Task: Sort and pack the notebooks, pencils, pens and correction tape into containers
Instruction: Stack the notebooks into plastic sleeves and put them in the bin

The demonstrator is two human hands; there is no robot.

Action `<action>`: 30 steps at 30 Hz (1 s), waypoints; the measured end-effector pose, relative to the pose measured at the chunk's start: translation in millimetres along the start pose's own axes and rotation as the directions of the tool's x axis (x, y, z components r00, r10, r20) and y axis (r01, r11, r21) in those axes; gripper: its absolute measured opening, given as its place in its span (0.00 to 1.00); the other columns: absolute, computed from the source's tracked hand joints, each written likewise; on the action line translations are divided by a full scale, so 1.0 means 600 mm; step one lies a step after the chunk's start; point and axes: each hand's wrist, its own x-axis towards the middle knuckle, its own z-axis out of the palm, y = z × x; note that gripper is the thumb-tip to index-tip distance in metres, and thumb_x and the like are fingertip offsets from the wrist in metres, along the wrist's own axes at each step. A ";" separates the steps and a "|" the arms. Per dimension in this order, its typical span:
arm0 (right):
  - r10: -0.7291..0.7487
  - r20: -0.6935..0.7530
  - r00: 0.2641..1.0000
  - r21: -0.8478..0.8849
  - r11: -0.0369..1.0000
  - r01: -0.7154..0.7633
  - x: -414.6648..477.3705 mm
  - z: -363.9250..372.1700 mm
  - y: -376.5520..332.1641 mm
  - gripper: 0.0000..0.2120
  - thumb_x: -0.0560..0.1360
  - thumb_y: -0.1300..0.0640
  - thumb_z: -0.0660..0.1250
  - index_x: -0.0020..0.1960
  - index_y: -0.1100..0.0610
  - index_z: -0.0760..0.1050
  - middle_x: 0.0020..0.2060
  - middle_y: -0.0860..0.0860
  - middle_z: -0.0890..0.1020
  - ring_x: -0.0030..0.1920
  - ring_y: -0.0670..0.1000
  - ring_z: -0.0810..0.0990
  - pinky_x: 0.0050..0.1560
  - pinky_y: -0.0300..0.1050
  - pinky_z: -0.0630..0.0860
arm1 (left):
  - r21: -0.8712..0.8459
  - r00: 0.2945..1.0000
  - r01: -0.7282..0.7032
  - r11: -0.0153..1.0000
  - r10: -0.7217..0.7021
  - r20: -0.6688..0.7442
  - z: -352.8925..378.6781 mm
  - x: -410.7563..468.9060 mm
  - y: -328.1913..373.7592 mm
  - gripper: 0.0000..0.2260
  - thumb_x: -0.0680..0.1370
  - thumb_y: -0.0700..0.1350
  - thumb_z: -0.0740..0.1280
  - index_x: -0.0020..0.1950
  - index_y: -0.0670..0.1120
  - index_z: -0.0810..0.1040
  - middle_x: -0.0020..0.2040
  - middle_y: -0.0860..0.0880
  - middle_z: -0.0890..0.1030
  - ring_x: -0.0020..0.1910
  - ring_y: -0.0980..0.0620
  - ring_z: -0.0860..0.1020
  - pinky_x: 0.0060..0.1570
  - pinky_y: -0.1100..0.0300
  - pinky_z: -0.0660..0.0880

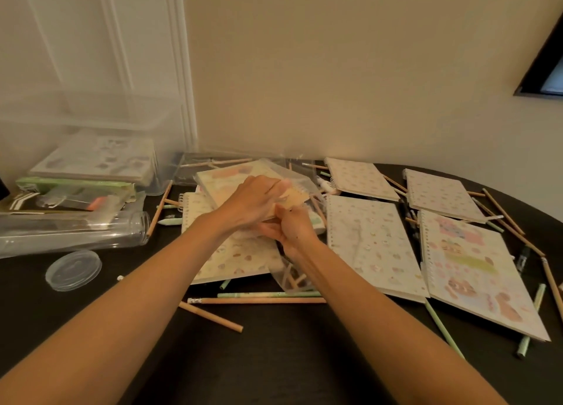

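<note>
Both hands meet over a small spiral notebook (228, 182) with a pale patterned cover, tilted above another notebook (237, 258) on the dark table (274, 359). My left hand (253, 202) lies across its top with fingers spread over the cover. My right hand (292, 226) grips the notebook's near edge from below, fingers curled. Several more patterned notebooks (371, 240) lie flat to the right. Wooden pencils (259, 300) and pale green pens (265, 294) are scattered around them.
A clear plastic bin (91, 121) holding a notebook stands at the back left. In front of it lie a green box (73, 185), a clear tube (76, 231) on its side and a round clear lid (73, 270). The wall runs close behind.
</note>
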 end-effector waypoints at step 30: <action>-0.321 -0.388 0.864 -0.602 0.798 0.026 -0.130 -0.415 -0.164 0.05 0.77 0.61 0.62 0.43 0.56 0.74 0.40 0.55 0.81 0.40 0.50 0.80 0.40 0.42 0.79 | 0.136 0.992 0.096 0.986 -0.083 -0.093 0.237 0.060 0.257 0.13 0.78 0.42 0.58 0.57 0.39 0.77 0.58 0.41 0.77 0.56 0.43 0.74 0.48 0.56 0.68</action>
